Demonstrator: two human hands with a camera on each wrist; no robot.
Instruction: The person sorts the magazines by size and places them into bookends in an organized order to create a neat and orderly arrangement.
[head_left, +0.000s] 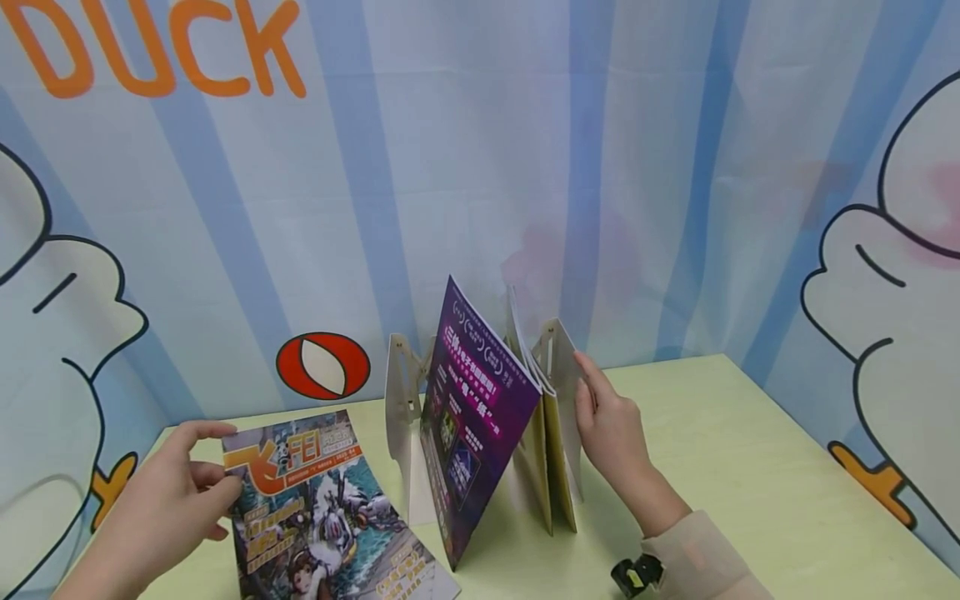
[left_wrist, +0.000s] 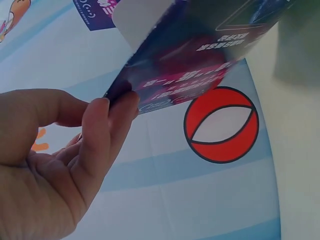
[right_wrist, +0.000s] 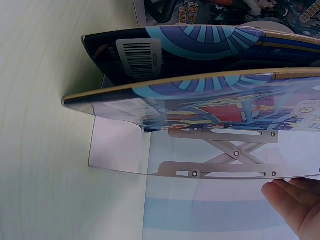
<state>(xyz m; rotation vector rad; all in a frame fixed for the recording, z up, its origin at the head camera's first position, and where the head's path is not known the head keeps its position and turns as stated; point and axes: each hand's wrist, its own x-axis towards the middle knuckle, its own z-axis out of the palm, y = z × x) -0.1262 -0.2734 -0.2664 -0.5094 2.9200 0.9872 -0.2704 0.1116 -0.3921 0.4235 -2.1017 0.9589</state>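
My left hand (head_left: 168,496) pinches a magazine (head_left: 322,508) by its upper left edge, the robot-art cover facing up. In the left wrist view, fingers and thumb hold its corner, and its purple back shows. A grey expanding bookend (head_left: 570,392) with crossed slotted bars stands on the table. My right hand (head_left: 618,429) touches the outer side of its right panel, fingertips at the edge. Between the panels, a purple-backed magazine (head_left: 480,417) leans at a slant. Beside it stand thin books (right_wrist: 200,100) with blue fan patterns and a barcode, close to the right panel.
The pale wooden table (head_left: 697,467) meets a striped curtain (head_left: 480,167) printed with ducks behind and at both sides. A black wrist device (head_left: 637,575) sits by the right sleeve (head_left: 701,554).
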